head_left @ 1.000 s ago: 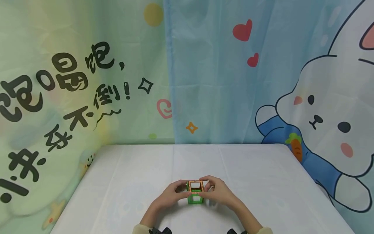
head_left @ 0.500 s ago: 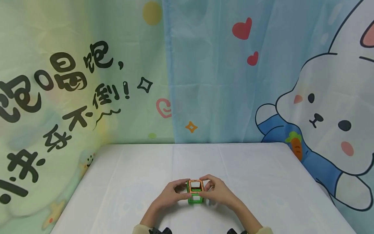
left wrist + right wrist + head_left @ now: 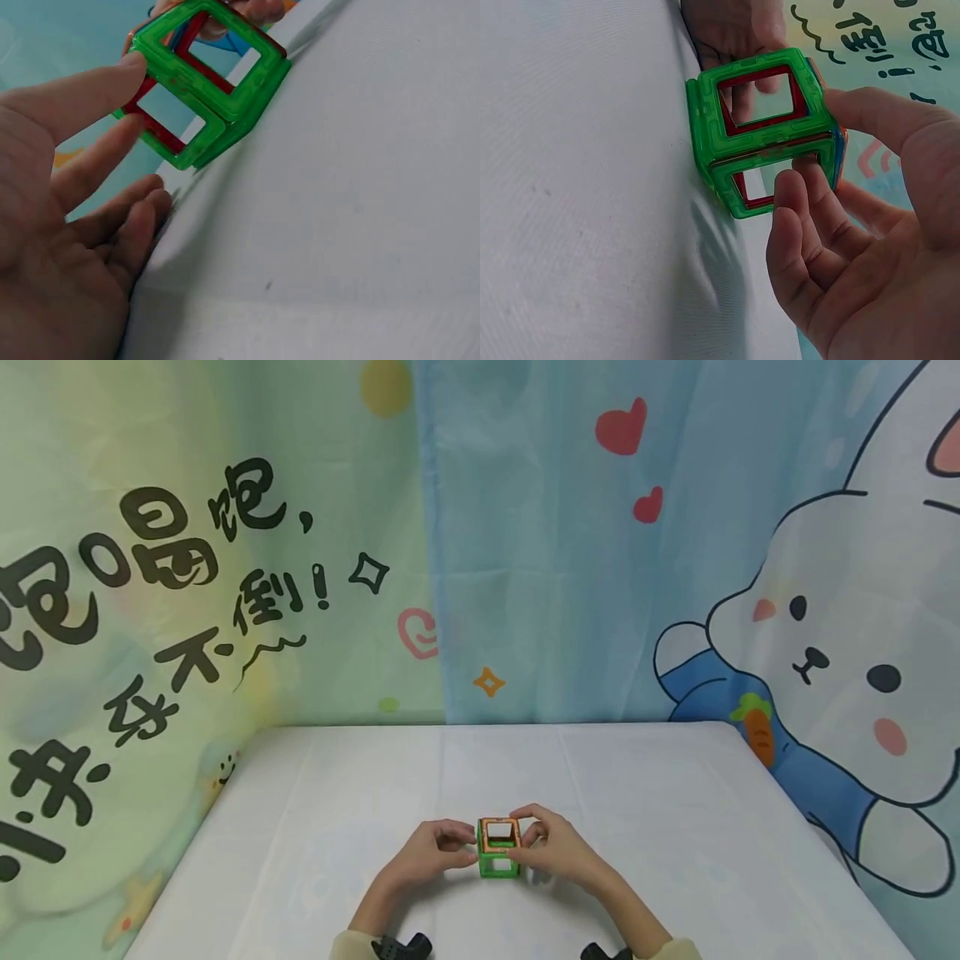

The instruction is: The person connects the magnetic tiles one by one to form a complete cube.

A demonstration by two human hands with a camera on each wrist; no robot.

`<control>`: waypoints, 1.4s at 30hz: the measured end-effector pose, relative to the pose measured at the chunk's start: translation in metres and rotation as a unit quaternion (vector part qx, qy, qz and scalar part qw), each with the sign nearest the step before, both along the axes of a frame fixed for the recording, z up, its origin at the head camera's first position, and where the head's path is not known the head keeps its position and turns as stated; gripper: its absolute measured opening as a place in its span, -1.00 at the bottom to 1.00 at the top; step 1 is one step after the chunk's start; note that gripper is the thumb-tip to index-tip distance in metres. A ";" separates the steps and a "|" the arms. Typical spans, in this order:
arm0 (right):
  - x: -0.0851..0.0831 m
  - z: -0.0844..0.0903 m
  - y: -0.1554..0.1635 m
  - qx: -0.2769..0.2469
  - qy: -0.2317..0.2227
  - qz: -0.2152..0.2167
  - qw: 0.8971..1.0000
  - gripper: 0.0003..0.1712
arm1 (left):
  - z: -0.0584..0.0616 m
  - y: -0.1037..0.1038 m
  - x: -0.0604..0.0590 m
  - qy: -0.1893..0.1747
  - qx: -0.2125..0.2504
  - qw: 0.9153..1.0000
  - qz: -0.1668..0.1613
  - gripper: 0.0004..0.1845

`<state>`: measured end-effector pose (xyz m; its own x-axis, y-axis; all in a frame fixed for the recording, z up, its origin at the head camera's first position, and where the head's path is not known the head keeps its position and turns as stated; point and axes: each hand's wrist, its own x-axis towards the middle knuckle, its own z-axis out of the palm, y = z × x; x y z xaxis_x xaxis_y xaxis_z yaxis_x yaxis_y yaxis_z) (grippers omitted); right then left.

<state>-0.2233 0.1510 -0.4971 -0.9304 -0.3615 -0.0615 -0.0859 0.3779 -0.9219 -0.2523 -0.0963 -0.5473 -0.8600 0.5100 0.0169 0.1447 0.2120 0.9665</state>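
So I've got the little cube built from green and orange plastic frame tiles (image 3: 498, 847) sitting low in the centre of the head view, on the white cloth-covered table (image 3: 675, 810). My left hand (image 3: 431, 852) is on its left side, thumb and forefinger curled onto the tiles, grasping it; in the left wrist view the fingertips (image 3: 131, 64) sit on the green frame at the upper left. My right hand (image 3: 551, 847) pinches the right side and top edge. In the right wrist view the cube (image 3: 769, 131) is centre top, fingers (image 3: 795, 187) touching its lower green frame. Cartoon rabbit curtain (image 3: 825, 635) fills the right of the head view.
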 end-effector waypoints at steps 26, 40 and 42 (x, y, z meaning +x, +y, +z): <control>0.008 0.000 0.000 -0.005 0.002 -0.014 1.000 -0.33 | 0.003 0.004 0.006 0.034 -0.017 0.997 -0.067 -0.83; 0.018 -0.003 -0.013 -0.031 -0.019 -0.003 0.999 -0.34 | -0.001 -0.011 0.017 0.033 -0.049 0.995 -0.086 -0.78; 0.016 -0.002 -0.012 -0.022 -0.010 -0.001 1.000 -0.33 | -0.001 -0.011 0.016 0.032 -0.041 0.995 -0.085 -0.79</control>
<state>-0.2071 0.1389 -0.4989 -0.9296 -0.3631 -0.0635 -0.0675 0.3370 -0.9391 -0.2367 -0.1075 -0.5487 -0.7599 0.6497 0.0201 0.2452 0.2578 0.9346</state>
